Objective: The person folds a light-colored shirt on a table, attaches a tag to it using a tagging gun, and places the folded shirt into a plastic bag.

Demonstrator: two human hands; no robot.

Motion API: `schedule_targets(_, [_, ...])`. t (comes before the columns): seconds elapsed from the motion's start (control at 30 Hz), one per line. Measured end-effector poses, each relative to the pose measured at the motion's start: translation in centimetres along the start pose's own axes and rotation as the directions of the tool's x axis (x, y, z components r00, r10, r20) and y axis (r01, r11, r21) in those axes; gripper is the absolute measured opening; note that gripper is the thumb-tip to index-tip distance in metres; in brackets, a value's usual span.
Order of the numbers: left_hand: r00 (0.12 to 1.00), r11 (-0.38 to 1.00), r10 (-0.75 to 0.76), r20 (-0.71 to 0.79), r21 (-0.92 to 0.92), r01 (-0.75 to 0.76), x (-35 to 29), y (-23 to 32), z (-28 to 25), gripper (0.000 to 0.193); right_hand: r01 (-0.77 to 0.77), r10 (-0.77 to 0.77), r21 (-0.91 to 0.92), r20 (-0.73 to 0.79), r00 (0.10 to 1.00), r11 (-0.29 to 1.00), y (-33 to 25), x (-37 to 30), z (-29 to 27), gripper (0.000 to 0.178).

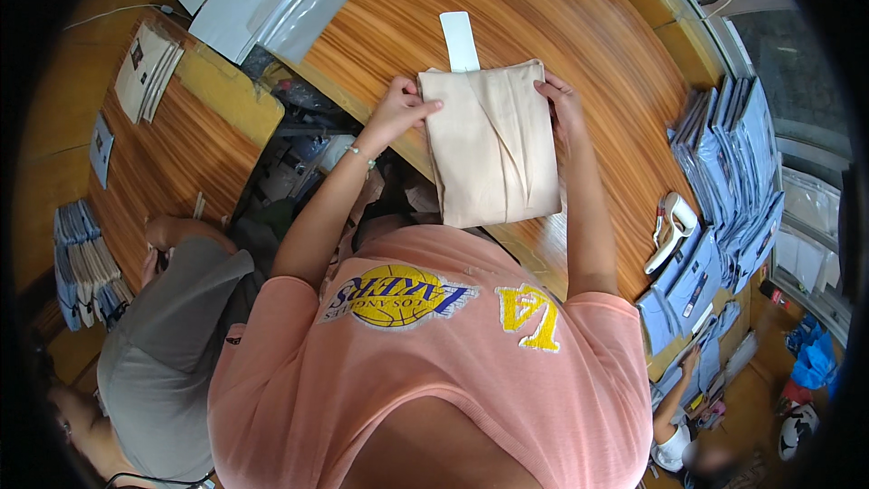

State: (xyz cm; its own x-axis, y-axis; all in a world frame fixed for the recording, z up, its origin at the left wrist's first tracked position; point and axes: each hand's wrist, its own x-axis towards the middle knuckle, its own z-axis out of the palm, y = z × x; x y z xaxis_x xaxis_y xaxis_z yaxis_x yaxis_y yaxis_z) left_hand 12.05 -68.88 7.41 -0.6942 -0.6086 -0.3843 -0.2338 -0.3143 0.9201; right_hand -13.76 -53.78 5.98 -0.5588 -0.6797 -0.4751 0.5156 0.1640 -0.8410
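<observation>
Because its layers may slip, the folded beige cloth (489, 156) probably wants even tension from both sides (head view). It spans the near edge of the table (380, 32), between the left hand (398, 113), pinching its upper left side, and the right hand (565, 105), gripping the upper right.
</observation>
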Motion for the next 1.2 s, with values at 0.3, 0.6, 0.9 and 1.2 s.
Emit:
schedule_targets(0.3, [0.979,0.534,0.200,0.031,0.835,-0.135,-1.0,4.4,1.8,0.023,0.063,-0.085,-0.224,-0.089,0.992,0.972,0.0,-0.2,0.7,0.030])
schedule_targets(0.6, [0.480,0.220,0.182,0.858,0.441,-0.870,4.1,2.0,7.8,0.040,0.360,-0.548,-0.754,0.001,0.837,0.549,-2.8,-5.2,0.7,0.013])
schedule_targets(0.9, [0.416,0.163,0.236,0.878,0.387,-0.908,3.8,1.5,7.7,0.061,0.150,-0.565,-0.753,-0.329,0.756,0.640,7.9,-21.0,1.7,0.009])
schedule_targets(1.2, [0.430,0.101,0.290,0.855,0.419,-0.902,3.9,0.9,7.8,0.055,0.148,-0.597,-0.732,-0.403,0.694,0.665,9.7,-20.8,2.3,0.006])
